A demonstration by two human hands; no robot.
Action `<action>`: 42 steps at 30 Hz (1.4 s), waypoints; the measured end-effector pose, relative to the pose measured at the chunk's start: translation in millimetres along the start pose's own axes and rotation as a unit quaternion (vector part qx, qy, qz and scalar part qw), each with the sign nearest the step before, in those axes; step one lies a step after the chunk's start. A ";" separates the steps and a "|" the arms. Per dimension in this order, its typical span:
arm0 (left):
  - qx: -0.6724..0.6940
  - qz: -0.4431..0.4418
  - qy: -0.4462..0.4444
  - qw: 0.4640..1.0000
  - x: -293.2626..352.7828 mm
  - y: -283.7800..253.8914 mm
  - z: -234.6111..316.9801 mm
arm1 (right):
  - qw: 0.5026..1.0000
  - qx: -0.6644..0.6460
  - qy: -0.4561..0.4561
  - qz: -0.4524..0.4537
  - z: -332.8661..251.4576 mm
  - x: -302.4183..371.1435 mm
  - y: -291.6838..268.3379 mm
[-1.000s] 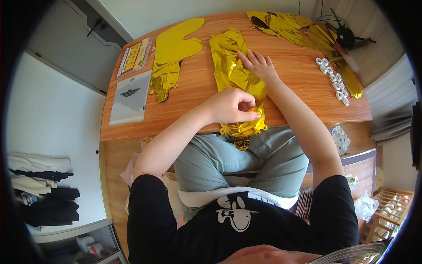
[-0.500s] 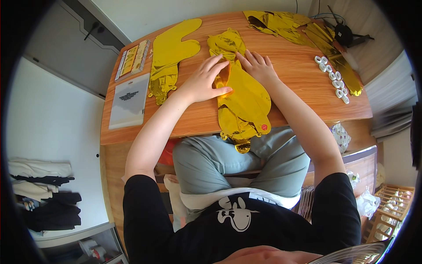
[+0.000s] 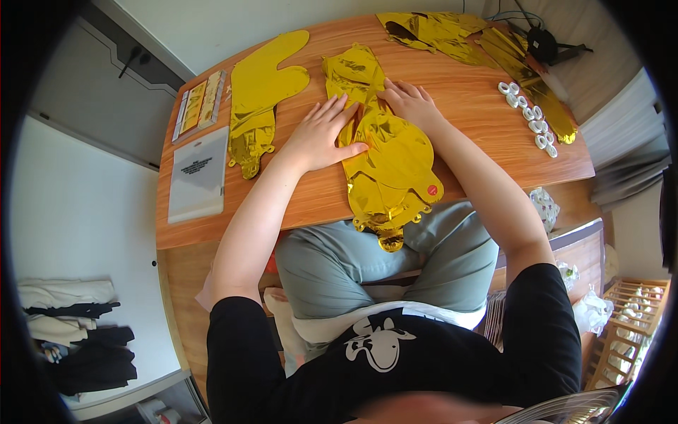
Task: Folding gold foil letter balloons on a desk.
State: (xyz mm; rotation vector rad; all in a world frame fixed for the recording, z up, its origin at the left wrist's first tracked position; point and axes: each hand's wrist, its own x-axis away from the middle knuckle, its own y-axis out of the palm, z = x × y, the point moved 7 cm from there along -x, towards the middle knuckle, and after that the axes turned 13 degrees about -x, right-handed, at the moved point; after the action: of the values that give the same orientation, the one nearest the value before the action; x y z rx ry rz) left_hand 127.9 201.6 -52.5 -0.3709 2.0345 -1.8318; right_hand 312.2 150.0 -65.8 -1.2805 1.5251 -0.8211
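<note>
A flat gold foil balloon [image 3: 392, 150] lies in front of me, its lower end hanging past the table's near edge over my lap. It is creased, with a small red round mark near its lower right. My left hand [image 3: 322, 136] rests along its left side, fingers spread and thumb on the foil. Across from it, my right hand [image 3: 409, 106] lies on the upper right edge, fingers stretched out. Left of them another flat gold foil balloon [image 3: 263, 85] lies on the table, crumpled at its near end.
On the wooden table [image 3: 296, 198] lie a flat box [image 3: 199, 106] and a clear plastic sleeve [image 3: 198, 175] at left. White ribbon rolls [image 3: 528, 113] sit at right, near more gold foil [image 3: 441, 37]. A black device with antennas [image 3: 542, 45] stands at the far right corner.
The foil balloon between my hands has more wrinkles, and its marked lower right corner has shifted slightly right. My left hand has flattened a little. The whole view has tilted slightly.
</note>
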 end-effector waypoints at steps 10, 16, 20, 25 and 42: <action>0.010 0.019 0.009 1.000 -0.2 -2.2 2.3 | 0.993 -0.111 0.020 -0.040 1.6 3.2 -22.1; -0.036 0.052 0.045 0.997 0.3 -4.1 4.4 | 0.992 -0.117 0.023 -0.041 -2.1 3.6 -24.9; 0.001 0.056 0.060 0.997 -2.7 -8.1 7.6 | 0.992 -0.112 0.022 -0.049 -2.9 4.5 -25.0; 0.032 0.036 0.053 0.997 -2.4 -7.6 8.9 | 0.992 -0.113 0.024 -0.051 -4.9 3.8 -25.1; 0.017 0.075 0.091 0.993 0.0 -11.2 17.3 | 0.992 -0.125 0.019 -0.032 2.1 0.2 -19.9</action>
State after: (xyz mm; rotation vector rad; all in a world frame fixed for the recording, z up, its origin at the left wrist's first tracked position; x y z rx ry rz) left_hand 135.0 184.8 -42.8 -0.0393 2.0834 -1.8631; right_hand 320.9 145.4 -48.3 -1.5093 1.6641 -0.7154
